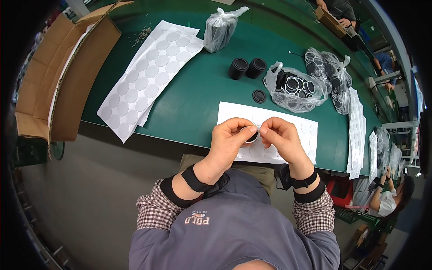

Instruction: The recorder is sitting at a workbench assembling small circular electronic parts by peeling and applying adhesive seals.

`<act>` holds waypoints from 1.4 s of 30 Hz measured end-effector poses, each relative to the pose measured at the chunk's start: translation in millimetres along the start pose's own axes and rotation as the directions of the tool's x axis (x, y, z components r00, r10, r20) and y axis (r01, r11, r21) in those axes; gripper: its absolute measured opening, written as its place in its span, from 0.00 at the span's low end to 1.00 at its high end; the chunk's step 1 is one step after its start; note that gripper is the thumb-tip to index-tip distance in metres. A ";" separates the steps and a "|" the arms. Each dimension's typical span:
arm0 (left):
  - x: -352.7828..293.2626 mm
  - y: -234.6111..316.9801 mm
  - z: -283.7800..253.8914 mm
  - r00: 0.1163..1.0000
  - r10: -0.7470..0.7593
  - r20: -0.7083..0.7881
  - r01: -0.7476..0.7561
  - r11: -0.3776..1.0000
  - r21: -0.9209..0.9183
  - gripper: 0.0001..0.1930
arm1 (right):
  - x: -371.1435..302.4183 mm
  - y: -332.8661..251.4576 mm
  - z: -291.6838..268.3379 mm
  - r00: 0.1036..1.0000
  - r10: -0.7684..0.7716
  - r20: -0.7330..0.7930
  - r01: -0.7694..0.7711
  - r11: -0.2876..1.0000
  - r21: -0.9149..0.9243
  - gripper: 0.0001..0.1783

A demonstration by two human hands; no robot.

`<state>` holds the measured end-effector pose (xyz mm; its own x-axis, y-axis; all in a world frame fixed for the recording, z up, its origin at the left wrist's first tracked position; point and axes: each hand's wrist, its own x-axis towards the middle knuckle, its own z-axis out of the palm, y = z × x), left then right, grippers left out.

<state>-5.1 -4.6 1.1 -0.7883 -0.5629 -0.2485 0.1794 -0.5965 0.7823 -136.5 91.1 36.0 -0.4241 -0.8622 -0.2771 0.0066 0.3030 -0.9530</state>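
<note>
My left hand [228, 140] pinches a small round black cap with a white rim [253, 137] between thumb and fingers. Close beside it, my right hand [282, 137] has thumb and forefinger pressed together near the cap's edge; what they grip, if anything, is too small to make out. Both hands are over a white sheet of round stickers [297, 130] lying at the table's front edge. Beyond the sheet, a loose black cap [259, 96] lies on the table, with two black cylindrical containers [238, 68] standing farther back.
An open plastic bag [299, 87] holds black and white rings, with tied bags [330, 72] behind it. More sticker sheets [146, 76] lie left, near a knotted bag [220, 31] and a cardboard box [81, 67]. Other people work across the table and at far right.
</note>
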 end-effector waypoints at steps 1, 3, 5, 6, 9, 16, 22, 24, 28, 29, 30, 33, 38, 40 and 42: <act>-0.5 0.3 1.0 1.000 0.002 0.001 -0.002 1.000 -0.001 0.06 | 0.8 0.4 0.6 1.000 -0.001 0.000 0.001 1.000 -0.002 0.08; -2.0 0.2 3.7 0.999 -0.034 -0.010 0.033 0.998 -0.056 0.07 | 2.8 0.7 3.6 0.999 0.027 0.023 -0.029 0.997 0.068 0.09; -2.4 1.7 4.4 0.999 -0.051 -0.015 0.049 0.995 -0.083 0.07 | 4.7 0.8 4.9 0.999 0.040 0.036 -0.044 0.994 0.102 0.09; -2.3 3.3 3.8 0.998 -0.058 -0.005 0.057 0.994 -0.092 0.07 | 5.7 0.6 5.3 0.999 0.037 0.038 -0.042 0.991 0.131 0.09; -2.3 6.1 0.9 0.997 -0.070 0.015 0.072 0.991 -0.113 0.08 | 7.0 1.4 5.7 0.999 0.030 0.041 -0.037 0.982 0.184 0.10; -1.0 -3.1 -3.9 0.999 0.031 -0.039 -0.031 0.999 -0.008 0.08 | 7.7 0.5 8.8 1.000 0.025 -0.016 -0.022 0.989 0.148 0.08; -0.4 -3.4 -6.3 0.986 0.162 -0.041 -0.157 0.982 0.110 0.07 | 11.5 -1.7 9.0 0.998 0.053 0.037 -0.058 0.989 0.133 0.08; -0.2 -4.0 -10.3 0.986 0.165 -0.015 -0.162 0.980 0.115 0.07 | 11.5 -1.1 7.3 0.996 0.051 0.078 -0.062 0.987 0.150 0.08; -1.6 5.4 -9.9 0.996 0.091 0.003 -0.091 0.994 0.057 0.06 | 10.7 -0.7 4.4 0.992 0.060 0.106 -0.078 0.983 0.168 0.08; -1.7 4.9 -9.3 0.996 0.091 0.003 -0.091 0.994 0.056 0.06 | 10.5 -0.9 4.8 0.992 0.061 0.107 -0.078 0.983 0.167 0.08; -1.6 4.1 -7.3 0.996 0.091 -0.017 -0.090 0.994 0.056 0.06 | 10.3 -1.5 5.2 0.994 0.066 0.091 -0.080 0.983 0.163 0.09; -1.3 3.3 -4.2 0.994 0.091 -0.056 -0.088 0.995 0.055 0.06 | 10.4 -3.5 6.6 0.995 0.076 0.058 -0.084 0.984 0.156 0.09; 0.0 0.2 -11.1 0.987 0.161 -0.003 -0.160 0.979 0.126 0.06 | 9.8 -4.5 7.8 0.991 0.070 0.111 -0.079 0.994 0.072 0.09; 0.8 -1.7 -14.4 0.988 0.153 0.036 -0.156 0.983 0.099 0.06 | 8.4 -4.6 6.4 0.988 0.057 0.146 -0.068 0.995 0.074 0.09; -0.3 0.0 -14.4 0.993 0.118 0.026 -0.120 0.990 0.070 0.06 | 7.3 -4.7 5.8 0.987 0.054 0.148 -0.065 0.995 0.074 0.09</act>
<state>3.6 -12.7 -7.1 -0.7767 -0.6142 -0.1393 0.2309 -0.4835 0.8443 -134.4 81.0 37.8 -0.2841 -0.8952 -0.3433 0.1011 0.3280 -0.9392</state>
